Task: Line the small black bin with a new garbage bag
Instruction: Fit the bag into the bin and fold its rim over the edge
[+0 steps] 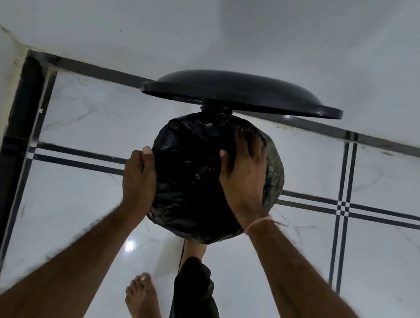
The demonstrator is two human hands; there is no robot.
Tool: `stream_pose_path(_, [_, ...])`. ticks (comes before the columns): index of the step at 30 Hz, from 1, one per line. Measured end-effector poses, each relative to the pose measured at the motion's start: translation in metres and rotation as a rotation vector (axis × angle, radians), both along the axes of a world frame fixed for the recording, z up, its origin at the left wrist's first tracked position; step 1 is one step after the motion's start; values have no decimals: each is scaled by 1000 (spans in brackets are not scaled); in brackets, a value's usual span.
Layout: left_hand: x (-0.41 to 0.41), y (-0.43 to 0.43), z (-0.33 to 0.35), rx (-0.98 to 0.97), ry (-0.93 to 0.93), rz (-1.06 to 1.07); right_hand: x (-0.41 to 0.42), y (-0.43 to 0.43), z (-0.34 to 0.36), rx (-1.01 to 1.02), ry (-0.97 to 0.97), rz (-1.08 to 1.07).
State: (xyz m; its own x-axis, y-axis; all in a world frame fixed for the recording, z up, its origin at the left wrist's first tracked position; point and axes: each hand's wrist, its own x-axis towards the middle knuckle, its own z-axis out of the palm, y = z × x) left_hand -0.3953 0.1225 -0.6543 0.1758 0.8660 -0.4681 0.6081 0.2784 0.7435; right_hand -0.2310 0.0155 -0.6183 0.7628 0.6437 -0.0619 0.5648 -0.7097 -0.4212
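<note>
I look straight down on the small black bin, whose round lid (243,90) stands open against the wall. A crinkled black garbage bag (188,177) covers the bin's mouth and is folded over its rim, hiding the bin body. My left hand (140,177) pinches the bag at the rim's left side. My right hand (244,173) lies flat with spread fingers on the bag over the right part of the opening, fingertips near the far rim.
The bin stands on glossy white floor tiles (74,195) with dark stripe lines, close to a white wall (218,29) and a corner at the left. My bare left foot (142,303) is below the bin; my other leg in dark trousers (196,296) reaches toward the bin's base.
</note>
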Motion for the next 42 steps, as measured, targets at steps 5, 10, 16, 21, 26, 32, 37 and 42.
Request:
stream_pose_path(5, [29, 21, 19, 320, 202, -155, 29, 18, -18, -81, -39, 5])
stream_pose_path(10, [74, 49, 12, 198, 34, -293, 50, 26, -17, -18, 188, -58])
stream_pose_path(16, [74, 65, 0, 41, 66, -199, 77, 26, -14, 115, 569, -309])
stream_pose_path(21, [54, 65, 7, -145, -75, -132, 83, 8, -17, 165, 715, -428])
stream_pose_path(26, [54, 60, 19, -229, -55, -160, 99, 5, -6, 160, 952, -440])
stream_pose_path(32, [48, 59, 21, -375, -186, 54, 106, -13, -2, 218, 957, -478])
stream_pose_path(37, [19, 43, 16, -368, -214, 19, 92, -51, -8, 157, 842, -552])
stream_pose_path(42, [13, 41, 13, -505, -279, 222, 83, -55, -7, 313, 1103, -837])
